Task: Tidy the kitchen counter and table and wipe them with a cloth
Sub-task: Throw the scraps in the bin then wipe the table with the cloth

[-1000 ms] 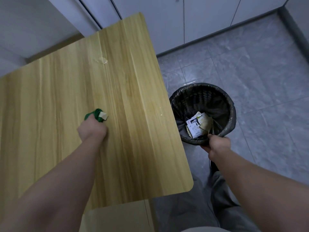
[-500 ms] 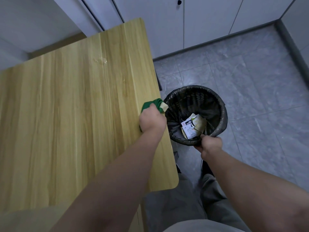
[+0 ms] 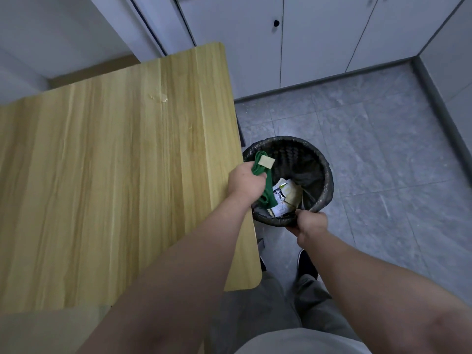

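While the cloth (image 3: 258,167) is bunched in the left hand (image 3: 245,183) just past the table (image 3: 115,175) edge and over the mouth of the bin (image 3: 327,175), a small beige scrap (image 3: 266,162) is seen perched on its top fold. The cloth is clamped in curled fingers, its green tail hung down inside the bin, and the near rim is gripped by the right hand (image 3: 310,223). Soft, light, limp handling is to be expected of the cloth: no shape is held by it, so it is best taken as a wad in the fist, with a fold left free for shaking. The scrap looks thin and flat, likely to be shed by a flick. The bin is round, woven in look, lined with a crinkled dark bag, probably light enough to be tilted by its rim; printed wrappers (image 3: 282,200) lie inside. Smooth wood-grain laminate and rounded corners are shown by the table, and a pale smear (image 3: 160,97) is to be seen near its far edge
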Motion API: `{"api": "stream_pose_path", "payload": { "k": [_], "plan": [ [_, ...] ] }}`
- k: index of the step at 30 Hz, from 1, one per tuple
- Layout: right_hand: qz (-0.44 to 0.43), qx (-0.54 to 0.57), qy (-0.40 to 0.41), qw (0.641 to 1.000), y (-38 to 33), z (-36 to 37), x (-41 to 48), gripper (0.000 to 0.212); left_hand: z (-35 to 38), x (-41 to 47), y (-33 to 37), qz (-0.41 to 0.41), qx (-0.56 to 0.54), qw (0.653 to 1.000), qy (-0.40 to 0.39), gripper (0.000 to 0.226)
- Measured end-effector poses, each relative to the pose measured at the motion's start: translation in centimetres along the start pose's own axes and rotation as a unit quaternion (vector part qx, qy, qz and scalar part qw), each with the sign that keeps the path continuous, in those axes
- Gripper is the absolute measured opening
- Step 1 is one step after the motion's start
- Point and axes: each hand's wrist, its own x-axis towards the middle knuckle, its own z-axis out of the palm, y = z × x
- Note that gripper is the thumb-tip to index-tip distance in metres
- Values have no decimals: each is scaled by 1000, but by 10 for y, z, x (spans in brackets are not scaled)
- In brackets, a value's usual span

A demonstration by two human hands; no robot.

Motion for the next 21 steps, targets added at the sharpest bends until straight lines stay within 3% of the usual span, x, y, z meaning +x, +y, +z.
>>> {"api": "stream_pose_path", "payload": {
  "k": [4, 8, 14, 21],
  "plan": [
    [-8, -4, -5, 1000, -5, -3, -5, 41, -31, 6, -5, 2, -60, 997, 51, 24],
    [-20, -15, 4, 1000, -7, -1, -9, 37, -72, 13, -15, -21, -30, 991, 131, 30],
    [-21, 4, 17, 1000, -5, 6, -10, 42, -135, 15, -65, -65, 140, 960, 234, 21],
    [-25, 30, 17, 999, 0, 10, -7, 41, -177, 29, -142, -191, 291, 914, 208, 12]
  ]
}}
